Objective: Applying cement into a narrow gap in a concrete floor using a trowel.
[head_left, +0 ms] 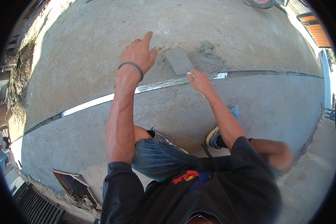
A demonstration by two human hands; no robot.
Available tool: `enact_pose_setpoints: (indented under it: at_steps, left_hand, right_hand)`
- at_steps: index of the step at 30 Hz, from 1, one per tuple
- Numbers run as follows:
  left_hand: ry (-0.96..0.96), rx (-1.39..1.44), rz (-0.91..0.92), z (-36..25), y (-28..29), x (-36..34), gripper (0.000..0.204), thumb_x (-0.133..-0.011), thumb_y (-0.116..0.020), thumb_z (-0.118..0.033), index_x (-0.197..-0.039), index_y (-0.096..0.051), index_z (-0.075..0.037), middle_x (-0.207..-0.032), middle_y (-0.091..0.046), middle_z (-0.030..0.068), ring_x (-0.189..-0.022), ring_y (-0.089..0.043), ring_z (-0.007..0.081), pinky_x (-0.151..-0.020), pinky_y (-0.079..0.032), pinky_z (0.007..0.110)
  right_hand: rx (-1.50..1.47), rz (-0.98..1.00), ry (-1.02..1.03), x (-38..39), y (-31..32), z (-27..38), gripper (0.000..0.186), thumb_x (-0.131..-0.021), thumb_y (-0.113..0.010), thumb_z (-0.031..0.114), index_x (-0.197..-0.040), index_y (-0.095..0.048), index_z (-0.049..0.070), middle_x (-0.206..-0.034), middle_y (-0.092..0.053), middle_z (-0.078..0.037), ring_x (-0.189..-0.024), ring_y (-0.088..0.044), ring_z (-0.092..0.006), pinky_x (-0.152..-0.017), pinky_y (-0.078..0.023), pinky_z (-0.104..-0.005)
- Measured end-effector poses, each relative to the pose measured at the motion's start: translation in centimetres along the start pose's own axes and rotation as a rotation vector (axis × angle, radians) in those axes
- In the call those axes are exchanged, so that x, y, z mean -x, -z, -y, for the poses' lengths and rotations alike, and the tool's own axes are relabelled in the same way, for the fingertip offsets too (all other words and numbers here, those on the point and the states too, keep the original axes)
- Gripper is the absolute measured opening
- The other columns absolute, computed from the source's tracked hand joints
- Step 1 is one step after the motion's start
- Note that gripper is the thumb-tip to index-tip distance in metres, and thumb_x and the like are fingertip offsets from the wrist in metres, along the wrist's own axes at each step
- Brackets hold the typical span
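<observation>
My right hand (201, 81) grips the handle of a flat rectangular trowel (179, 60). Its grey blade lies against or just over the rough concrete, beside a smear of wet mortar (209, 52). My left hand (138, 52) is held out to the left of the trowel, with its index finger stretched forward and thumb apart, and nothing in it. A dark band circles that wrist. Below both hands, a long straight metal bar (89, 104) lies along the seam between the rough concrete and the smoother grey slab. Mortar streaks its middle stretch.
I crouch on the smooth grey slab (168, 112), a sneaker (212, 137) planted near the bar. At lower left is a framed square opening (76, 186), with a dark metal grate (39, 205) beyond it. Part of a wheel (263, 3) shows at the top right.
</observation>
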State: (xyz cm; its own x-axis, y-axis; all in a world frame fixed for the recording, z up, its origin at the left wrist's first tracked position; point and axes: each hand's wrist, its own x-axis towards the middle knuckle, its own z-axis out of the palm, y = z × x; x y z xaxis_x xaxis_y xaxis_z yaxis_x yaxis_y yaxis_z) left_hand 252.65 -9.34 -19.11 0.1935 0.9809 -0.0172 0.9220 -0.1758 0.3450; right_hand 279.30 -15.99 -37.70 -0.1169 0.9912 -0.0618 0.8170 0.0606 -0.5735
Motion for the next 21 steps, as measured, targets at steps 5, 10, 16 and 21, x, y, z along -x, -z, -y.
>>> enact_pose_setpoints:
  at_steps: [5, 10, 16, 21]
  left_hand:
    - [0.006, -0.007, -0.092, 0.2, 1.2, 0.9, 0.053, -0.09, -0.062, -0.028, -0.138, -0.05, -0.01, -0.109, -0.066, 0.0254, -0.101, -0.064, 0.0407, -0.088, -0.052, 0.047]
    - [0.045, 0.039, -0.092, 0.9, 1.3, 1.5, 0.053, -0.089, -0.063, -0.027, -0.138, -0.05, -0.009, -0.109, -0.066, 0.0256, -0.099, -0.064, 0.0421, -0.085, -0.052, 0.049]
    - [0.115, 0.093, -0.081, 1.4, 2.3, 1.6, 0.039, -0.084, -0.061, -0.014, -0.12, -0.051, -0.002, -0.096, -0.064, 0.0256, -0.086, -0.066, 0.041, -0.073, -0.054, 0.049]
    - [0.097, 0.076, -0.134, 1.1, 3.0, 2.7, 0.046, -0.081, -0.062, -0.007, -0.124, -0.051, 0.002, -0.096, -0.063, 0.0252, -0.085, -0.067, 0.0386, -0.072, -0.054, 0.045]
  right_hand:
    - [0.283, 0.142, -0.041, -9.0, 2.9, -1.3, 0.032, -0.091, -0.059, 0.032, -0.109, -0.059, 0.005, -0.096, -0.066, -0.026, -0.094, -0.062, -0.0465, -0.08, -0.048, -0.0537]
    - [0.324, 0.118, -0.099, -13.1, 3.5, -3.5, 0.038, -0.09, -0.059, 0.034, -0.108, -0.062, 0.001, -0.102, -0.066, -0.026, -0.098, -0.062, -0.045, -0.085, -0.048, -0.052]
    - [0.333, 0.156, 0.338, -8.1, 0.6, 0.7, 0.037, -0.087, -0.063, 0.016, -0.123, -0.055, 0.009, -0.099, -0.057, -0.022, -0.089, -0.061, -0.0429, -0.074, -0.049, -0.0516]
    - [0.488, 0.086, 0.664, -10.1, -1.2, -1.7, 0.036, -0.088, -0.049, 0.005, -0.123, -0.052, 0.006, -0.107, -0.054, -0.021, -0.096, -0.058, -0.0408, -0.075, -0.049, -0.0501]
